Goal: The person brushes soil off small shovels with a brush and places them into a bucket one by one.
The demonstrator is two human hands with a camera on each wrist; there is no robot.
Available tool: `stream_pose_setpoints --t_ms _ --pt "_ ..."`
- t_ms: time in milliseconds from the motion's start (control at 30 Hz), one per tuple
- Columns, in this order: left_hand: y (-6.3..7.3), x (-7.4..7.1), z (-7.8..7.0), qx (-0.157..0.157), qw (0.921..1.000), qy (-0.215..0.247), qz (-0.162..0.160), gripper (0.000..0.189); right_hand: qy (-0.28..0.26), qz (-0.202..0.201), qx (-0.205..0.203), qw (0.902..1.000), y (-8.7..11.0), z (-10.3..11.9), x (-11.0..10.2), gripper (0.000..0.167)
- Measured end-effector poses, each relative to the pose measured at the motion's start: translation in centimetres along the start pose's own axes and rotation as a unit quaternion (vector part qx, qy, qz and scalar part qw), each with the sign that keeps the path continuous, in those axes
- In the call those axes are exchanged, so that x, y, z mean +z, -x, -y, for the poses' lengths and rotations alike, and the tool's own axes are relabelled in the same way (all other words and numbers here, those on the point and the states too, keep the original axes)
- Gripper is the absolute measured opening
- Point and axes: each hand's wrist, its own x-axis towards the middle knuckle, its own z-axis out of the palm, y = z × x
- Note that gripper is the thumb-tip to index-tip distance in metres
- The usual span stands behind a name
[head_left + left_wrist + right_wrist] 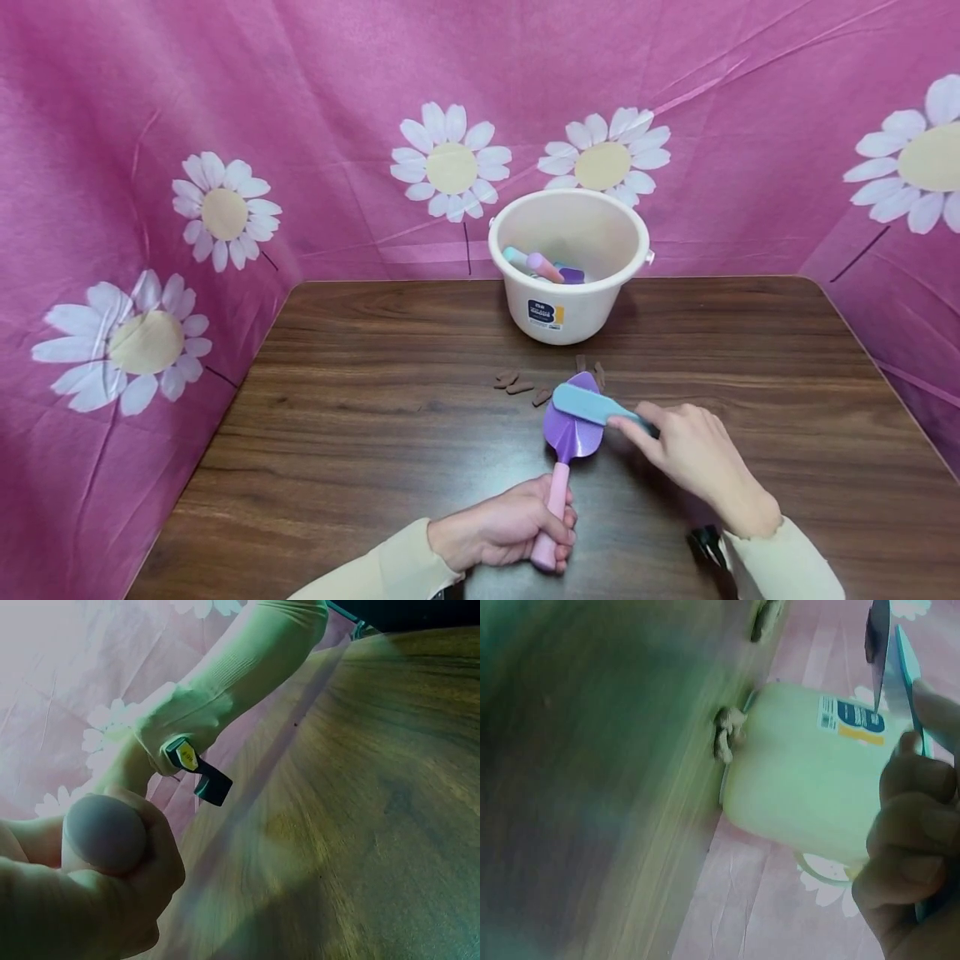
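Observation:
My left hand [510, 527] grips the pink handle of a toy shovel [561, 442], its purple blade pointing away from me. In the left wrist view, the rounded handle end [109, 832] pokes out of the fist. My right hand [693, 450] holds a light blue, flat, round-ended tool [583, 405] between thumb and fingers; it overlaps the purple blade from above. Seen edge-on in the right wrist view, the blue tool [907, 664] is thin and stands beside the shovel blade [881, 652]. Several small brown pieces [519, 387] lie just beyond and left of the blade.
Behind the pieces stands a white bucket [600, 310] with a label, holding colourful toy tools [542, 267]. Under everything is a dark wooden table [360, 433]. Pink cloth [337, 142] with white flowers closes off the back and both sides.

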Motion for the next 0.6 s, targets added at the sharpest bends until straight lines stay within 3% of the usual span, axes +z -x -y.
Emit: stream_pose_setpoints --t_ms 233,433,600 --pt "0.12 0.09 -0.05 0.0 1.0 -0.003 0.008 0.04 0.019 -0.046 0.025 0.9984 -0.31 -0.78 -0.14 0.041" --pt "-0.01 0.06 -0.14 0.012 0.9999 -0.001 -0.011 0.039 0.007 -0.045 0.038 0.9982 -0.25 -0.83 -0.36 0.037" --pt "0.03 -0.01 -0.32 0.019 0.9997 0.007 -0.009 0.039 -0.03 -0.008 -0.009 0.9995 -0.13 -0.09 -0.89 0.036"
